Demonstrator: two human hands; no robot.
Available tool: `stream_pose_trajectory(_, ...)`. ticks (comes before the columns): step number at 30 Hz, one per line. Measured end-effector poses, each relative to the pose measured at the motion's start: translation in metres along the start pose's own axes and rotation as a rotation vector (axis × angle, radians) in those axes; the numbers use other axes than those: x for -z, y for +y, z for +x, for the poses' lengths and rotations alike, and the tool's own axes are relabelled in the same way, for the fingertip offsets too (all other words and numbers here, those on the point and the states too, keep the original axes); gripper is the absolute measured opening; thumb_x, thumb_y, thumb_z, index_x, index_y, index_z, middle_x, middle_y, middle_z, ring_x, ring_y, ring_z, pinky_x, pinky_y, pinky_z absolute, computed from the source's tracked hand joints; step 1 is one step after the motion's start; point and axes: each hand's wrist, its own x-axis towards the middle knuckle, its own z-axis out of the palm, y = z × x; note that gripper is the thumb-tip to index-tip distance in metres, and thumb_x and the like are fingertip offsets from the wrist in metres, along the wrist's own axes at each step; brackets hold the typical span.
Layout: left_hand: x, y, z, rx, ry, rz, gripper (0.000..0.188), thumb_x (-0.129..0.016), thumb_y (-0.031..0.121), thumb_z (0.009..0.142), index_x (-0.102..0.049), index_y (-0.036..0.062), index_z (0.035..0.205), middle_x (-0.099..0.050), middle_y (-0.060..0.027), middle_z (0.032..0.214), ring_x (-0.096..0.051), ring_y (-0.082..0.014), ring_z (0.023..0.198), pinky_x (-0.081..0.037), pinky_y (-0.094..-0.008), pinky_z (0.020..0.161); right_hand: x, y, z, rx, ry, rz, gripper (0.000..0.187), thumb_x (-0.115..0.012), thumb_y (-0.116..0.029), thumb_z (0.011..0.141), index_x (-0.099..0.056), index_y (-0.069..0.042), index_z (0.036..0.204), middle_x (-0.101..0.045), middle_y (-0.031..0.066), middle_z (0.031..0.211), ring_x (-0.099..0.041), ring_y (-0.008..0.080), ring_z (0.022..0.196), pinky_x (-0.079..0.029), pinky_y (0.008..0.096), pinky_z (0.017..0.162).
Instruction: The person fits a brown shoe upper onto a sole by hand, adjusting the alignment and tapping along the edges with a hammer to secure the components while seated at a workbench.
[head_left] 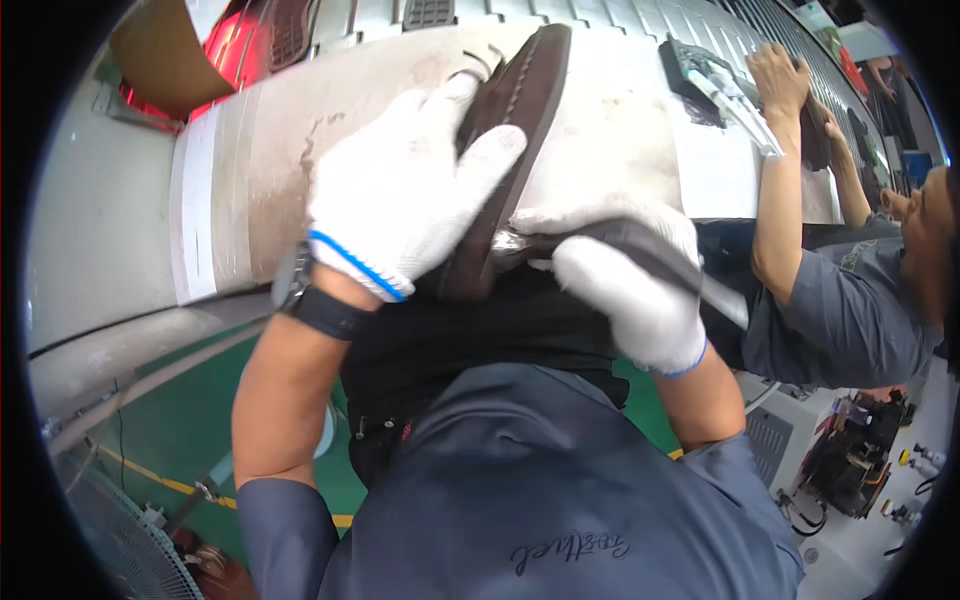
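Note:
A dark brown shoe (pixel 541 95) with a stitched seam along its edge stands slantwise over the near edge of the workbench. My left hand (pixel 395 185), in a white knit glove with a blue cuff, is closed round its side, the thumb lying across it. In my right hand (pixel 640 290), also white-gloved, is a dark-handled tool (pixel 625 240) with a shiny metal head. That head meets the shoe's near end, or lies right beside it. Motion blurs the tool, so its exact kind is unclear. Part of its handle is hidden by my right fingers.
Pale sheeting covers the workbench (pixel 240 190). Beyond it runs a slatted conveyor (pixel 370 25) carrying dark soles (pixel 430 12). A cardboard piece (pixel 165 55) stands by a red-lit area at far left. At right, a co-worker (pixel 840 290) handles a dark shoe near a bag of pens (pixel 715 85).

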Motion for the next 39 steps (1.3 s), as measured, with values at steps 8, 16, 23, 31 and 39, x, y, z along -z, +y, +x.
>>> stream_pose_trajectory(8, 0.003, 0.015, 0.071, -0.133, -0.268, -0.079, 0.086, -0.086, 0.048, 0.086, -0.059, 0.0001, 0.151, -0.072, -0.0251, 0.133, -0.070, -0.0402, 0.122, -0.054, -0.0458, 0.109, 0.037, 0.046, -0.005, -0.132, 0.296, 0.117, 0.033, -0.061, -0.011, 0.111, -0.070, 0.015, 0.128, -0.078, 0.0256, 0.122, -0.078, 0.0323, 0.114, -0.064, 0.0406, 0.099)
stream_pose_trajectory(16, 0.049, 0.053, 0.028, -0.380, -0.624, 0.365, 0.110, -0.094, 0.027, 0.063, -0.050, 0.0056, 0.162, -0.063, -0.0243, 0.146, -0.062, -0.0442, 0.134, -0.050, -0.0507, 0.115, 0.054, 0.054, -0.027, -0.145, 0.514, 0.387, 0.039, -0.055, -0.021, 0.114, -0.063, 0.014, 0.130, -0.073, 0.0305, 0.127, -0.077, 0.0395, 0.117, -0.066, 0.0473, 0.097)
stream_pose_trajectory(23, 0.036, 0.041, 0.041, -0.289, -0.675, 0.177, 0.111, -0.092, 0.023, 0.061, -0.050, 0.0014, 0.162, -0.068, -0.0271, 0.137, -0.066, -0.0459, 0.128, -0.051, -0.0504, 0.112, 0.042, 0.060, -0.013, -0.121, 0.500, 0.635, 0.040, -0.053, -0.024, 0.116, -0.062, 0.012, 0.133, -0.072, 0.0313, 0.129, -0.076, 0.0412, 0.119, -0.065, 0.0487, 0.099)
stream_pose_trajectory(31, 0.034, 0.046, 0.039, -0.267, -0.677, 0.212, 0.112, -0.089, 0.019, 0.059, -0.049, -0.0016, 0.161, -0.067, -0.0264, 0.136, -0.066, -0.0466, 0.124, -0.052, -0.0513, 0.110, 0.081, 0.045, 0.017, 0.100, 0.048, -0.147, 0.027, -0.063, -0.009, 0.107, -0.072, 0.010, 0.124, -0.078, 0.0232, 0.123, -0.078, 0.0291, 0.112, -0.064, 0.0406, 0.098)
stream_pose_trajectory(39, 0.034, 0.035, 0.047, -0.289, -0.715, 0.132, 0.111, -0.087, 0.016, 0.057, -0.050, -0.0025, 0.160, -0.067, -0.0270, 0.133, -0.067, -0.0470, 0.122, -0.054, -0.0506, 0.107, 0.061, 0.041, 0.009, 0.020, 0.162, 0.337, 0.034, -0.069, -0.012, 0.105, -0.065, 0.012, 0.128, -0.077, 0.0287, 0.123, -0.076, 0.0340, 0.120, -0.062, 0.0433, 0.104)
